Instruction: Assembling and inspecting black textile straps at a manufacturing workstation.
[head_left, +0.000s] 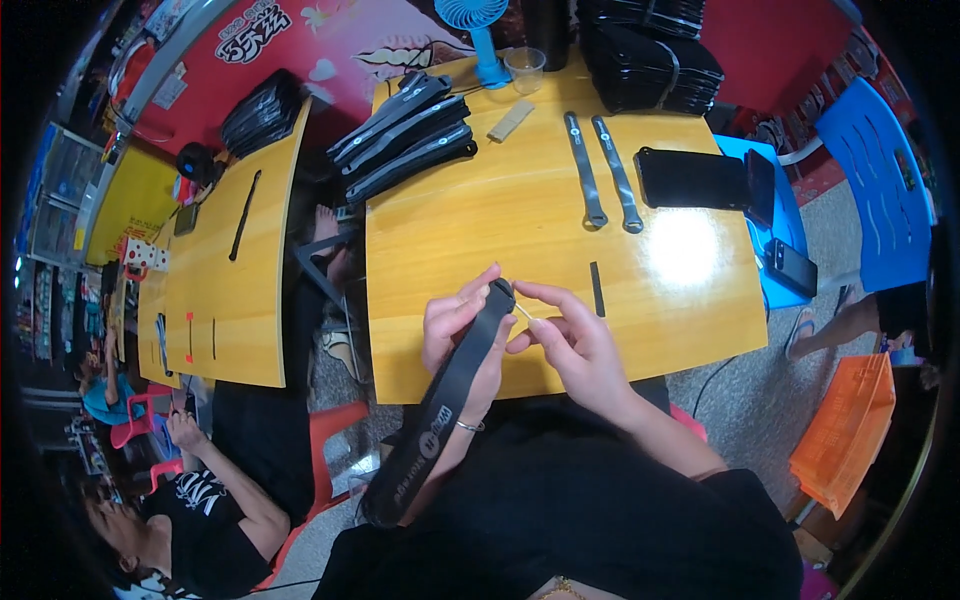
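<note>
A long black strap (pixel 432 420) with white print hangs from my left hand (pixel 452 335), its lower end trailing down over my left forearm. My left fingers are closed round the strap near its upper end. My right hand (pixel 582 355) pinches a thin whitish stick (pixel 524 313), whose tip meets the strap's upper end; my index finger also reaches that end. Beyond my hands, two dark straps, a left one (pixel 585 172) and a right one (pixel 617 176), lie side by side on the wooden table (pixel 440 250). A short dark strip (pixel 597 288) lies near my right hand.
Stacked straps (pixel 405 135), a beige block (pixel 511 121), a blue fan (pixel 484 40) and a clear cup (pixel 525 68) stand at the back. A black tablet-like device (pixel 690 180) lies right. A blue chair (pixel 880 180) and orange crate (pixel 845 435) stand right; another person (pixel 195 510) sits left.
</note>
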